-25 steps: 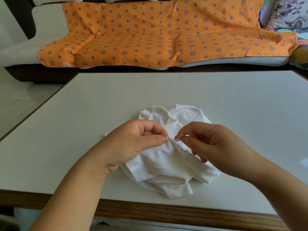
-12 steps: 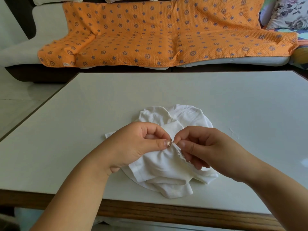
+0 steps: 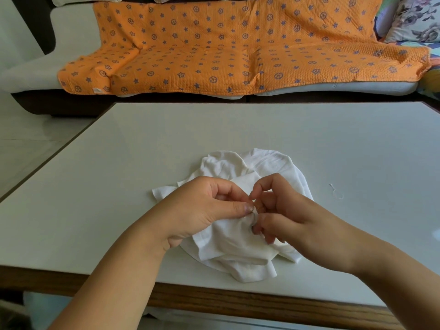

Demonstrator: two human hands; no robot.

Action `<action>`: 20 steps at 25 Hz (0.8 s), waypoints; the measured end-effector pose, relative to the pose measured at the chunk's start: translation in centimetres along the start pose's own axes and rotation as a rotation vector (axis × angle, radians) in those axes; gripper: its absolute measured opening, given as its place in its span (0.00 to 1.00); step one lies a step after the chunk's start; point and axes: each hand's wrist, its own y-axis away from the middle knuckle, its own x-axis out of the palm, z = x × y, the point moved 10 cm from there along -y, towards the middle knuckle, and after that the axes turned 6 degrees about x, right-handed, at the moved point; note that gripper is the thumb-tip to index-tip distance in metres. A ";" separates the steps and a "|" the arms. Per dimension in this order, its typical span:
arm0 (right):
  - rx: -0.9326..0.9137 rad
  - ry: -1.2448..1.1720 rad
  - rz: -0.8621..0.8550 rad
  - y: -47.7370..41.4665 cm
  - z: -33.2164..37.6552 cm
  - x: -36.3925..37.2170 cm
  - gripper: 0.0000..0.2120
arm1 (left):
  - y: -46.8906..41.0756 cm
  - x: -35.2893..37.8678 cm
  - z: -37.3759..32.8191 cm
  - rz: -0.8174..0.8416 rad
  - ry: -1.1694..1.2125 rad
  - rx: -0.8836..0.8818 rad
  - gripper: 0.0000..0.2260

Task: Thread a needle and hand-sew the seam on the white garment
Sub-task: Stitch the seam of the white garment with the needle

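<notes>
In the head view, the white garment [image 3: 228, 246] is lying bunched on the table [image 3: 119, 186] near its front edge. The left hand [image 3: 204, 210] is pinching a fold between thumb and fingers [image 3: 228, 189]. The right hand [image 3: 292, 217] is pinching at the same spot, probably a needle, too small to confirm. Stitching seems to be under way; the remaining seam is hidden.

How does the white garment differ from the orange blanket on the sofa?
The garment is plain white; the blanket is orange with blue stars and circles. The garment lies bunched on the table, held by the left hand and right hand; the blanket drapes the sofa. Both are cloth.
</notes>
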 end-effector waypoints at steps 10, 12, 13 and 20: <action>-0.096 0.166 -0.049 0.1 0.8 0.3 0.08 | -0.3 0.0 0.7 -0.004 0.003 -0.035 0.05; -0.084 0.168 -0.061 0.0 0.7 0.1 0.06 | -0.3 -0.2 0.9 -0.009 0.003 -0.051 0.05; -0.085 0.171 -0.070 0.0 0.7 0.0 0.04 | -0.3 -0.2 1.0 -0.013 0.005 -0.056 0.05; -0.121 0.303 -0.167 0.3 1.1 -0.4 0.04 | -0.4 -0.5 1.3 -0.039 0.042 -0.073 0.05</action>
